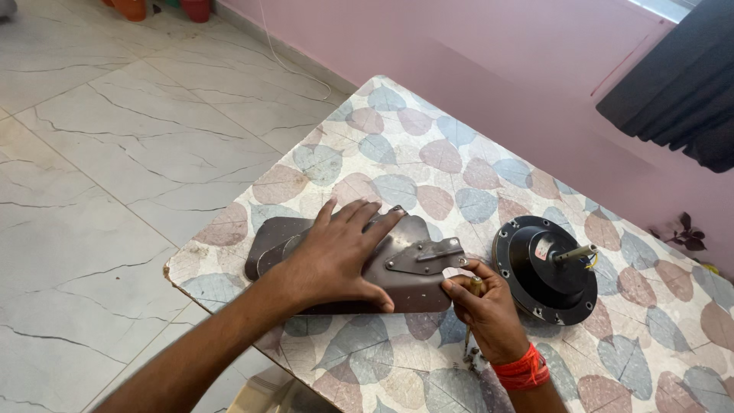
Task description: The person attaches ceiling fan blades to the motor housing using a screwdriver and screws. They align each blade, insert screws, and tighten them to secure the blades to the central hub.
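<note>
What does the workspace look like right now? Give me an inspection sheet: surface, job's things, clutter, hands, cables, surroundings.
Surface: table with a leaf-patterned cover, chipped at its near left corner.
Job's things: dark brown fan blades stacked flat, with a metal bracket on the top one; black fan motor to the right, shaft pointing up.
Clutter: nothing seen on the table.
Hands: left hand pressed flat on the blades; right hand grips a thin tool at the bracket end, red band on the wrist.
Cables: short coloured wires at the motor; thin white cord along the wall.
Surroundings: marble-pattern floor, pink wall, dark curtain.
</note>
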